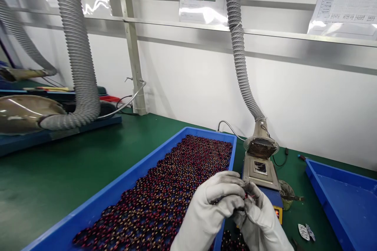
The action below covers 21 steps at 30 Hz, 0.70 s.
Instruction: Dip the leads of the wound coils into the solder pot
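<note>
Both my hands wear white gloves and meet at the bottom centre. My left hand point(216, 200) curls its fingers over a small dark coil with red wire point(248, 195), and my right hand point(259, 215) pinches the same coil from the other side. They hover above the near right corner of a blue tray point(123, 182) packed with several dark red wound coils point(176, 180). Just beyond my hands stands a small solder pot point(260, 170) on a blue box.
A grey fume hose point(240, 66) drops to a round intake point(260, 147) over the pot. A second blue tray point(341, 200) lies at right. Another hose point(78, 55) and hood point(23, 111) sit at left on the green bench point(59, 176). Foil scraps point(306, 232) lie near the pot.
</note>
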Tool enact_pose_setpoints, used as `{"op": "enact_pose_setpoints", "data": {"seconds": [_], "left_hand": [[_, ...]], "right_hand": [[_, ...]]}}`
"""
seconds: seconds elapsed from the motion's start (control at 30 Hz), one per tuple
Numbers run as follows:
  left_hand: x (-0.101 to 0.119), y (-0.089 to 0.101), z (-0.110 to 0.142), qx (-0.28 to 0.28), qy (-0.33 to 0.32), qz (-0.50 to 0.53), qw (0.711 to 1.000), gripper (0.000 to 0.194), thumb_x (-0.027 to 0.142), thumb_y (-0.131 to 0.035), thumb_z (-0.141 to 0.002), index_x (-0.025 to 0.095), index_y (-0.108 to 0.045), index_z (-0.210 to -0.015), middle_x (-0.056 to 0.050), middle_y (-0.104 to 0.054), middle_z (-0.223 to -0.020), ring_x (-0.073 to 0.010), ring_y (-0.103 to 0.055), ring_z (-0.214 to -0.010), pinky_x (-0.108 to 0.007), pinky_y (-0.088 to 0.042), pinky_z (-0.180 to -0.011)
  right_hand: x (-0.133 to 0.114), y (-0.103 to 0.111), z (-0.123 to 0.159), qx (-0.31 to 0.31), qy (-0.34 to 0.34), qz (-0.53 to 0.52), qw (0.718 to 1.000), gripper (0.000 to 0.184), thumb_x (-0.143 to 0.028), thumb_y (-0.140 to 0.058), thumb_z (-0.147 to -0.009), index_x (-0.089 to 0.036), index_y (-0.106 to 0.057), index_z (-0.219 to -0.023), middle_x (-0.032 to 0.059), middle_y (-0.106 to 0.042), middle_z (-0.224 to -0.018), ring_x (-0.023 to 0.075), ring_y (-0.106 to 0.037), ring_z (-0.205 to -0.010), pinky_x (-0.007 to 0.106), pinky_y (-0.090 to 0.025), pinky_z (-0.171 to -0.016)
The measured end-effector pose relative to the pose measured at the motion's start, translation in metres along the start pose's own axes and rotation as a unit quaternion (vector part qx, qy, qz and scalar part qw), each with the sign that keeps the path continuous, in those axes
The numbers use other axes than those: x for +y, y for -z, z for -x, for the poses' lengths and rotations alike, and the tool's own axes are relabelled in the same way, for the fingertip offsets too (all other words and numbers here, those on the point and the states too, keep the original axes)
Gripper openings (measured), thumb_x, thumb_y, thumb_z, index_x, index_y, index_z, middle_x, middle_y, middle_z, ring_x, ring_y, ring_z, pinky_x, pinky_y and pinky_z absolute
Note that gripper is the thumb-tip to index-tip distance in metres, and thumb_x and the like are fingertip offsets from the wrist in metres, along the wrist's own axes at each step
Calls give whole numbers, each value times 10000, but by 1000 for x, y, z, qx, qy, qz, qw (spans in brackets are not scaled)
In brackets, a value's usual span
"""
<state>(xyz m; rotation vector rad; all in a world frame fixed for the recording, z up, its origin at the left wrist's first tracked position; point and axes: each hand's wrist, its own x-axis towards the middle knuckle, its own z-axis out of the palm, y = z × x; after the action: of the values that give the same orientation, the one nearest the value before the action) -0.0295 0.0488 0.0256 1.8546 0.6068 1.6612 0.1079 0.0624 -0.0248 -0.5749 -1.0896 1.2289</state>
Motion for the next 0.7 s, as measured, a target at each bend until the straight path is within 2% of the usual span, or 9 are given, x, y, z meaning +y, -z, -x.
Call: {"op": "enact_pose_setpoints", "data": {"seconds": [0.13, 0.17, 0.23, 0.3, 0.33, 0.43, 0.57, 0.63, 0.7], "left_hand": [[4, 6, -1, 123, 64, 86, 987, 105, 234, -590, -753, 232, -695, -753, -25, -708, -822, -181, -652, -774, -271, -550, -714], [7, 7, -2, 108, 74, 77, 988, 147, 178, -601, -715, 239, -696, -810, -22, -706, -867, -182, -651, -803, -267, -544, -736], [14, 4, -4, 27, 98, 46, 994, 304, 101, -617, -621, 243, -692, -880, -22, -697, -930, -190, -645, -846, -262, -534, -764], [18, -2, -5, -20, 117, 49, 992, 284, 92, -599, -594, 221, -708, -822, -36, -700, -901, -194, -652, -805, -258, -545, -724], [18, -5, -6, -15, 116, 61, 991, 229, 99, -580, -601, 211, -715, -749, -38, -708, -840, -187, -657, -755, -250, -554, -677], [15, -7, -6, 44, 101, 75, 991, 177, 101, -546, -628, 190, -697, -600, -37, -705, -694, -184, -656, -691, -246, -556, -639], [12, 4, -2, 138, 85, 45, 986, 133, 179, -570, -724, 205, -698, -700, -39, -711, -820, -187, -659, -775, -261, -552, -704], [12, 5, 1, 94, 80, -25, 992, 145, 207, -631, -695, 224, -690, -826, -49, -682, -967, -207, -635, -876, -310, -531, -788], [13, 0, 5, 11, 58, -124, 991, 399, 150, -693, -618, 255, -632, -998, -52, -619, -1106, -227, -580, -992, -371, -481, -878]], "right_hand": [[9, 5, -2, 1, 8, 10, 1000, 318, -428, -762, -549, -218, -665, -768, 56, -669, -703, 219, -630, -643, 375, -534, -615], [10, 5, -2, 1, 8, 10, 1000, 303, -431, -753, -562, -218, -665, -759, 54, -668, -695, 219, -631, -644, 379, -533, -621], [9, 3, -1, 8, 6, 7, 1000, 299, -422, -751, -573, -219, -663, -774, 56, -669, -699, 224, -633, -663, 383, -531, -630], [3, -2, 2, 21, -2, -4, 1000, 324, -408, -761, -567, -220, -662, -810, 63, -673, -724, 233, -635, -693, 389, -530, -640], [-1, -5, 4, 27, -8, -13, 1000, 331, -401, -766, -562, -220, -662, -820, 65, -674, -735, 236, -635, -704, 391, -529, -646], [-16, -14, 11, 16, -45, -59, 997, 310, -372, -769, -572, -227, -669, -826, 57, -677, -764, 228, -637, -729, 381, -524, -674], [-33, -16, 17, -44, -147, -162, 975, 252, -416, -679, -684, -293, -662, -903, 6, -684, -846, 138, -634, -692, 279, -518, -661], [-35, -16, 19, -63, -155, -169, 971, 246, -467, -620, -724, -315, -662, -912, 3, -687, -880, 140, -635, -733, 282, -518, -682], [-34, -16, 18, -57, -124, -145, 980, 264, -498, -593, -730, -311, -673, -897, 26, -683, -915, 199, -629, -835, 358, -516, -741]]}}
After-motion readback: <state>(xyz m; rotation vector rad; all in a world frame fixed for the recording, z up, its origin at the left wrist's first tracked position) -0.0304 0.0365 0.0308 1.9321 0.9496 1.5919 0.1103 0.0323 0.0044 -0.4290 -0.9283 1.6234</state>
